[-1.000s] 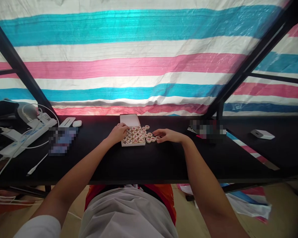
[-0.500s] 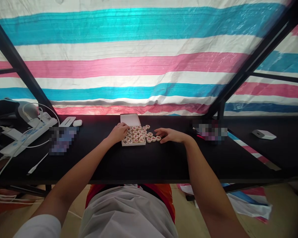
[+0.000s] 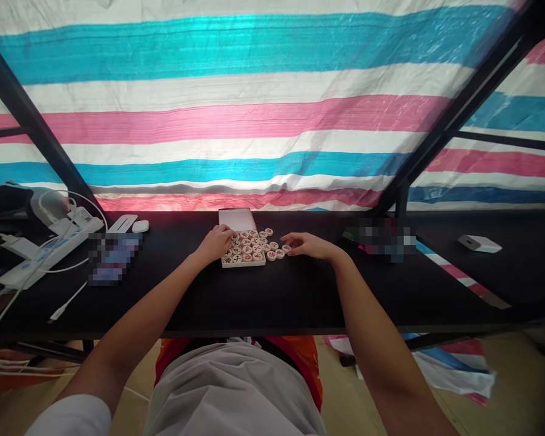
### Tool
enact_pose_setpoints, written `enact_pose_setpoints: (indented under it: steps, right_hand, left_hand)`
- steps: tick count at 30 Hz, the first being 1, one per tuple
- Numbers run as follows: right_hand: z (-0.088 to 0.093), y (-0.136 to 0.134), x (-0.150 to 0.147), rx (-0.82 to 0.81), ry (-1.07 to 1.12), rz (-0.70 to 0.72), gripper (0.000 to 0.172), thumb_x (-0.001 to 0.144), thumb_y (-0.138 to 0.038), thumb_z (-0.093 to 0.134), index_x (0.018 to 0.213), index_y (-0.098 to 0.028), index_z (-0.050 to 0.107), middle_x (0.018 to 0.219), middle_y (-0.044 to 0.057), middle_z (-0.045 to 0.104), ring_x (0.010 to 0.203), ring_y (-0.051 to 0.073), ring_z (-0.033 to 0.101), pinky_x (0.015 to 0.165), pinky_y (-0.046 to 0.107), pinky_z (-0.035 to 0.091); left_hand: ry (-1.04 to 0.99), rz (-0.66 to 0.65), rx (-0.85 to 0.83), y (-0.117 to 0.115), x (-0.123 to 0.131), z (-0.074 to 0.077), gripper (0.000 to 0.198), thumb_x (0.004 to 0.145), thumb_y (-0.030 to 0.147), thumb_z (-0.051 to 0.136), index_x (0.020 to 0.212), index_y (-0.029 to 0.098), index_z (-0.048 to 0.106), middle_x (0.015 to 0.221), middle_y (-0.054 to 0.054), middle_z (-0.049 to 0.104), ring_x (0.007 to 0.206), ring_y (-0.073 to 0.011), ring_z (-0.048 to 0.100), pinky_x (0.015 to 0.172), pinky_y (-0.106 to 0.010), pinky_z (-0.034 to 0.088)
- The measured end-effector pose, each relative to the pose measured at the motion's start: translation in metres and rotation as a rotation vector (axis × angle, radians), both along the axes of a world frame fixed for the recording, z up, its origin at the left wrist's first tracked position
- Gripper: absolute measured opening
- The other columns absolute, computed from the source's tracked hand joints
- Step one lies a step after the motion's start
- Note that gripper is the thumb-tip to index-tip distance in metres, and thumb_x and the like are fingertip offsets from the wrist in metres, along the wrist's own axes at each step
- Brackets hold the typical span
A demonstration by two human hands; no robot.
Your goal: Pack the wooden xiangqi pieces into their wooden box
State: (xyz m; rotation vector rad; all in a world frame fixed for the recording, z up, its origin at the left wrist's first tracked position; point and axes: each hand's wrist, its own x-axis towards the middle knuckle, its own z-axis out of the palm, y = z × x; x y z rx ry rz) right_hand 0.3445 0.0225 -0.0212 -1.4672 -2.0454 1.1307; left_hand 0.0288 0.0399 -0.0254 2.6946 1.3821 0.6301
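A shallow white box (image 3: 243, 264) on the black table holds rows of round wooden pieces with red or black characters. Its white lid (image 3: 237, 219) lies behind it. My left hand (image 3: 215, 243) rests over the box's left side, its fingertips at the pieces there; what they hold, if anything, is hidden. Several loose pieces (image 3: 271, 255) lie right of the box. My right hand (image 3: 307, 245) is beside them, fingers apart, its fingertips touching the outermost piece (image 3: 286, 249).
On the left are a phone (image 3: 115, 257), a power strip (image 3: 49, 251) with white cables and a small white case (image 3: 140, 226). A blurred dark item (image 3: 384, 240) and a white adapter (image 3: 480, 244) are on the right. A striped sheet (image 3: 236, 115) hangs behind.
My right hand has moved slightly left, and the outermost loose piece has shifted left toward the others. My left hand stays at the box's left side.
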Motion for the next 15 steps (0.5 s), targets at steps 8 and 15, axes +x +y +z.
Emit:
enact_pose_setpoints:
  steps: [8,15]
  right_hand:
    - [-0.0060,0.0029,-0.0015,0.180,-0.167,-0.110,0.040,0.074,-0.043,0.062,0.107,-0.020,0.064,0.100,0.005,0.065,0.083,0.019,0.058,0.077,0.031,0.045]
    - [-0.0053,0.0031,-0.0033,0.201,-0.203,-0.119,0.040,0.076,-0.048,0.061,0.105,-0.021,0.067,0.103,0.006,0.066,0.088,0.021,0.060,0.082,0.033,0.045]
  left_hand:
    - [0.001,0.001,-0.004,0.0000,0.0002,-0.0006,0.032,0.088,0.016,0.039,0.104,0.018,0.066,0.106,-0.007,0.059,0.096,-0.0211,0.053,0.092,-0.034,0.044]
    - [0.007,0.000,0.001,-0.0018,0.0006,0.0017,0.032,0.088,0.016,0.039,0.104,0.018,0.066,0.106,-0.007,0.059,0.095,-0.0212,0.053,0.091,-0.035,0.045]
